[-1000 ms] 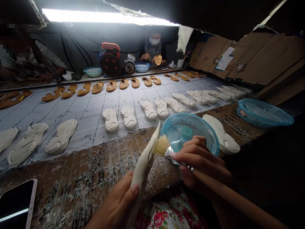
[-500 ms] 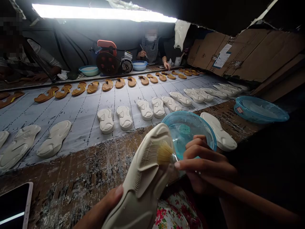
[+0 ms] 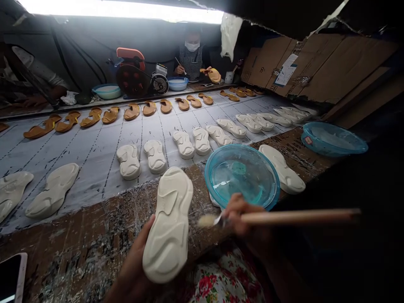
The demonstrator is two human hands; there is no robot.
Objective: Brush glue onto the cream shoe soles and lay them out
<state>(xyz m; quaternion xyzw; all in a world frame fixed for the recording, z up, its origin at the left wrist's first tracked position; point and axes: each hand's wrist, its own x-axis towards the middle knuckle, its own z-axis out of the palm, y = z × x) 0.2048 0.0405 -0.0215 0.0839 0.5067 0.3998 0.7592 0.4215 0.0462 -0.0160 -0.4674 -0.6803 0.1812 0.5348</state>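
My left hand (image 3: 139,256) grips a cream-white shoe sole (image 3: 168,227) from its left side, its moulded face turned up towards me. The fingers behind the sole are hidden. In my right hand (image 3: 243,214) is a paintbrush (image 3: 290,216) with a wooden handle, blurred by motion. Its pale bristles point left, a short gap from the sole's right edge. Just beyond that hand stands a translucent blue basin (image 3: 210,185) with clear-looking liquid in it. Another white sole (image 3: 282,170) lies to the right of this basin.
Rows of white soles (image 3: 156,156) and brown sandal uppers (image 3: 131,111) lie on a pale belt (image 3: 94,147). A phone (image 3: 12,275) rests at the lower left, a second blue basin (image 3: 334,139) at the right. Across the belt, a masked co-worker (image 3: 192,59) holds a brush and a brown piece.
The brush has come off the sole and swung level. The sole has turned more upright and moved back from me. The co-worker has lifted a brown piece; the view has shifted slightly.
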